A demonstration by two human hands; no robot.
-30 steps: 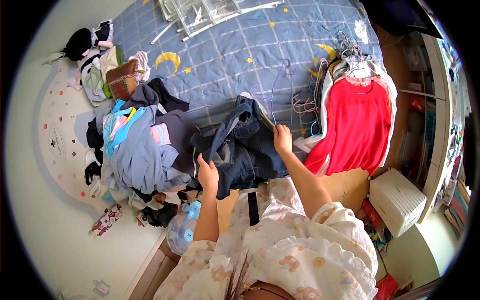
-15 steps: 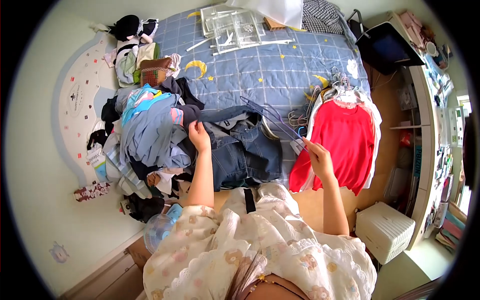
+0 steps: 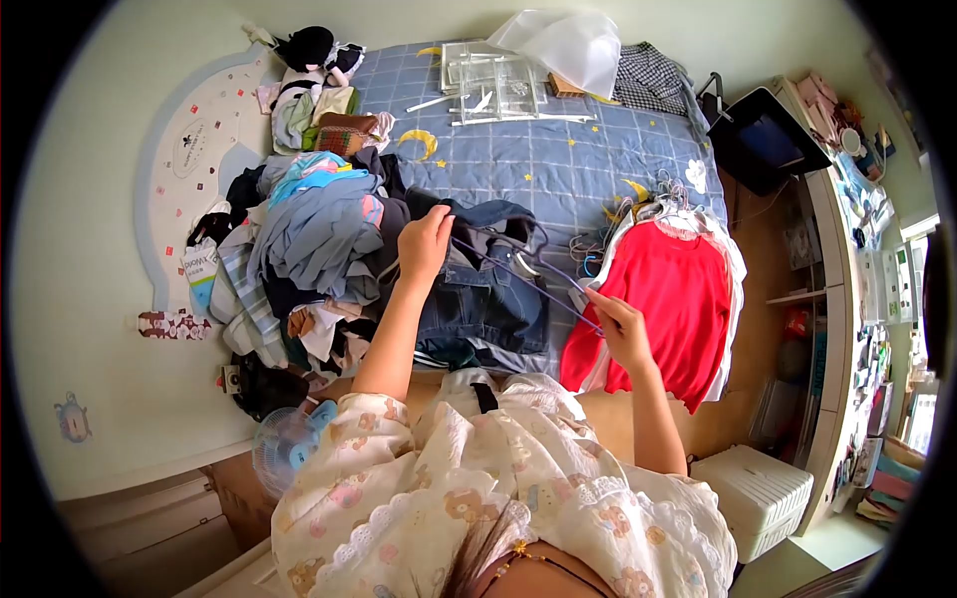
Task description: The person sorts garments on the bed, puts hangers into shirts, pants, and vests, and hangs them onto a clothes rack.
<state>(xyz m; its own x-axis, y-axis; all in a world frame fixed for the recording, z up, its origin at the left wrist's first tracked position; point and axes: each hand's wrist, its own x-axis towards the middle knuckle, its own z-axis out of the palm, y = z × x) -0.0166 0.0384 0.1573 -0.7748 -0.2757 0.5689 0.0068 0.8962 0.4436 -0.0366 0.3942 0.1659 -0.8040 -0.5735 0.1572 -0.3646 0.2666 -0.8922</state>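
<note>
Denim garment (image 3: pixel 488 304) lies unhung at the near edge of the bed (image 3: pixel 548 149), between clothes pile and red top. Right hand (image 3: pixel 620 329) grasps one end of a purple hanger (image 3: pixel 513 267), fingers pinched round it, slanting over the denim. Left hand (image 3: pixel 424 242) clenched above the garment's upper left, where the hanger's other end reaches; hanger, cloth or both in its grip, cannot tell. Near right corner: red top (image 3: pixel 663 284) on a stack of pale clothes (image 3: pixel 736 269), hanger hooks (image 3: pixel 678 189) bunched above; loose hangers (image 3: pixel 590 242) just beside. That much looks hung. Left side: big heap of clothes (image 3: pixel 319 234), unhung as far as seen; by my reading, much is left and the denim only begun. Far edge: clear plastic frames (image 3: pixel 498 85), plastic bag (image 3: pixel 573 50), checked cloth (image 3: pixel 648 80). Changes: one second ago both hands were on the denim, hanger lying beyond it; half a second ago the right hand alone held the hanger, its far end free. Now that end meets the left hand.
</note>
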